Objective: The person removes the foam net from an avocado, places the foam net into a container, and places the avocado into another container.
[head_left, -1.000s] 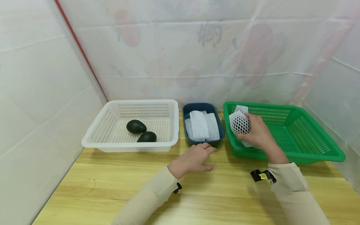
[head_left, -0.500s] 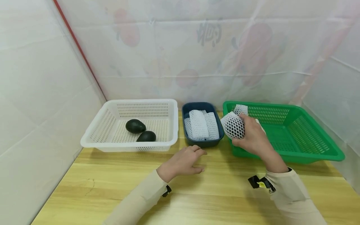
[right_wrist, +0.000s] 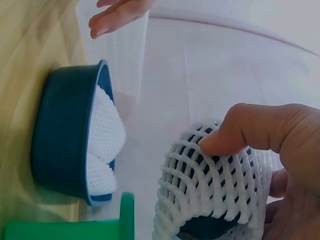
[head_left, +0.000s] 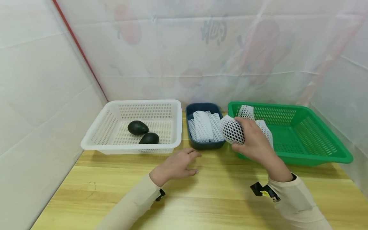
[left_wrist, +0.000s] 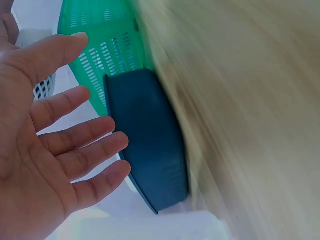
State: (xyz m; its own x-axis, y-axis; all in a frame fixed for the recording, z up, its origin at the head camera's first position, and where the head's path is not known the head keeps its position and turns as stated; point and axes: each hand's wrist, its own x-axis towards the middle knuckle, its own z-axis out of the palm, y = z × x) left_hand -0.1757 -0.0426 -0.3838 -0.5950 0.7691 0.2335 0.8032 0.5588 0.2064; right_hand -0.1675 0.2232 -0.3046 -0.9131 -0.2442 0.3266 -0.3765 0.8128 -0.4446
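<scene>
My right hand point(head_left: 254, 140) grips an avocado in a white foam net point(head_left: 233, 130) above the left rim of the green basket point(head_left: 316, 153). In the right wrist view the thumb presses on the net, and dark skin shows through the mesh and at its opening. My left hand point(head_left: 176, 164) holds nothing; it hovers over the table in front of the blue tub point(head_left: 207, 146), fingers spread in the left wrist view. Folded white foam nets point(head_left: 203, 126) lie in the tub. Two dark avocados point(head_left: 138, 127) lie in the white basket point(head_left: 130, 147).
Two more pieces in white foam netting point(head_left: 264, 129) rest at the left side of the green basket, partly behind the right hand. The three containers stand in a row at the back of the wooden table point(head_left: 201, 204), against a white curtain point(head_left: 172, 57).
My right hand has lifted the netted avocado out of the green basket and moved it left, uncovering another netted piece there. My left hand has drawn back left, away from the tub.
</scene>
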